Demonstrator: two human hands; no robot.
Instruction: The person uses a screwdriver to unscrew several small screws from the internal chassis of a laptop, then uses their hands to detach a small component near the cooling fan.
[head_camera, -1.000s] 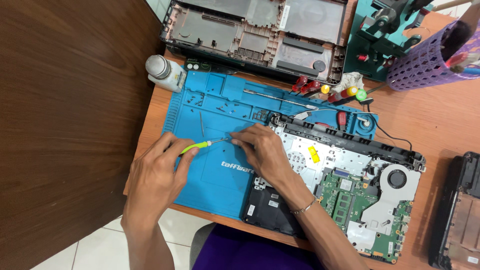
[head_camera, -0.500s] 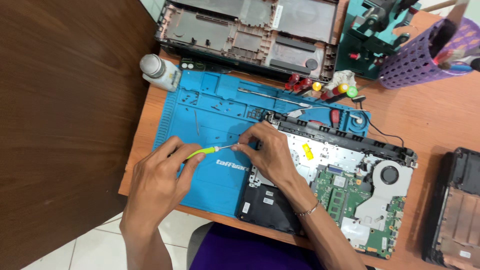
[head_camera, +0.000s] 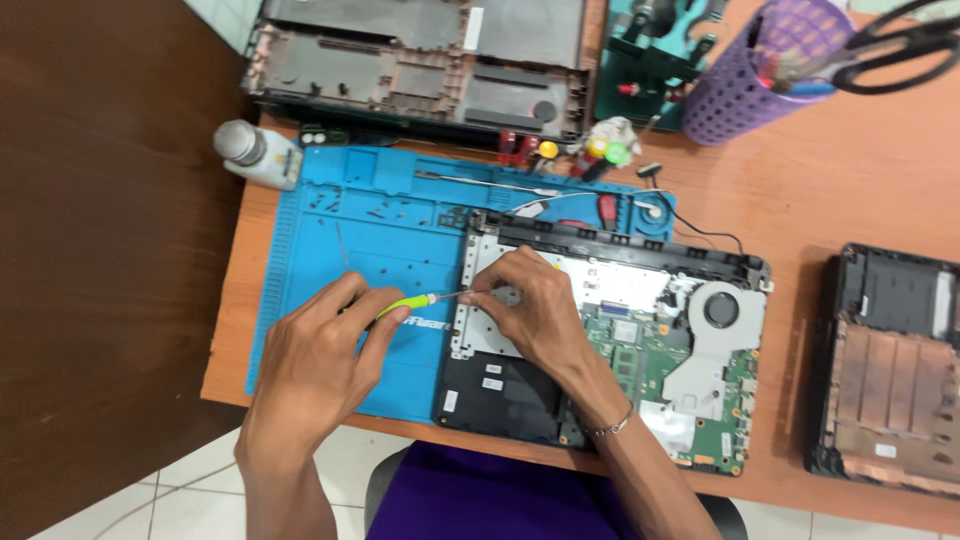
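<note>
An opened laptop base (head_camera: 700, 300) lies on a blue work mat (head_camera: 350, 230), with its green circuit board, fan and metal plate exposed. My left hand (head_camera: 315, 355) holds a small screwdriver with a yellow-green handle (head_camera: 405, 304); its tip points right at the laptop's left edge. My right hand (head_camera: 530, 305) rests on the metal plate, with its fingertips pinched at the screwdriver's tip.
A second laptop shell (head_camera: 420, 60) lies at the back, a third one (head_camera: 890, 370) at the right. A white bottle (head_camera: 255, 152) stands at the mat's far left corner. A purple basket (head_camera: 760, 70) with scissors and a green tool stand (head_camera: 650, 60) are behind.
The view has shifted, so everything sits lower and further right in frame. Both hands have stayed together at the screwdriver's tip, now over the laptop's left edge.
</note>
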